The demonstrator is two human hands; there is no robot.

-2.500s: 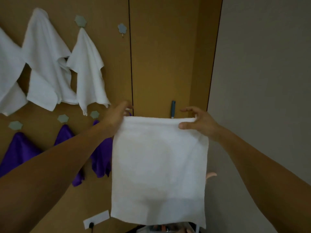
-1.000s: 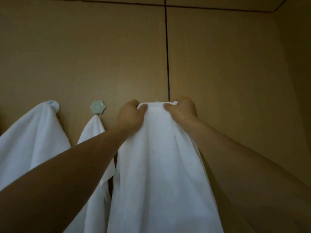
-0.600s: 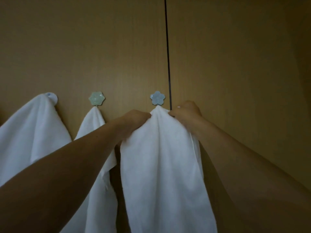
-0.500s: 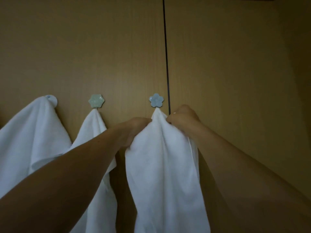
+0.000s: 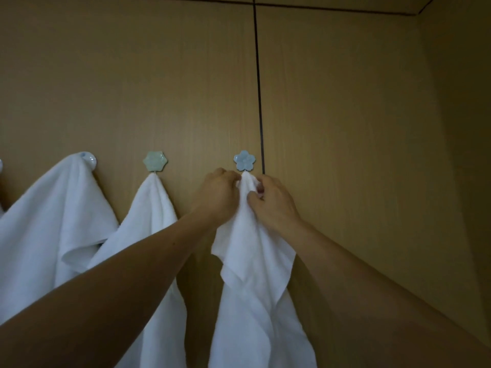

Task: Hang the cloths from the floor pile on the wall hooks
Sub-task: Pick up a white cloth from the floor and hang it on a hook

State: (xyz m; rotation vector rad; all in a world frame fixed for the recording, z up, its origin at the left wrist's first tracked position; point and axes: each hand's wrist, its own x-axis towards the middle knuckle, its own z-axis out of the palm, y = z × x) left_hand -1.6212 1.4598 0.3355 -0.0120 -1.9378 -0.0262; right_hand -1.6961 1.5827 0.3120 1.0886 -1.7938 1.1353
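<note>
On the wall's left side a first cloth (image 5: pixel 53 221) drapes over a round hook (image 5: pixel 89 158); beside it a second cloth (image 5: pixel 152 208) hangs from a green hexagon hook (image 5: pixel 155 161). My left hand (image 5: pixel 219 197) and right hand (image 5: pixel 273 205), fingers curled, pinch the third cloth (image 5: pixel 255 274) at its top, just under the blue flower hook (image 5: pixel 244 160), near the dark seam (image 5: pixel 259 88)

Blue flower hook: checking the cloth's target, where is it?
Head view, centre: blue flower hook, just left of the dark wall seam, right of the green hook, above the held white cloth.
</note>
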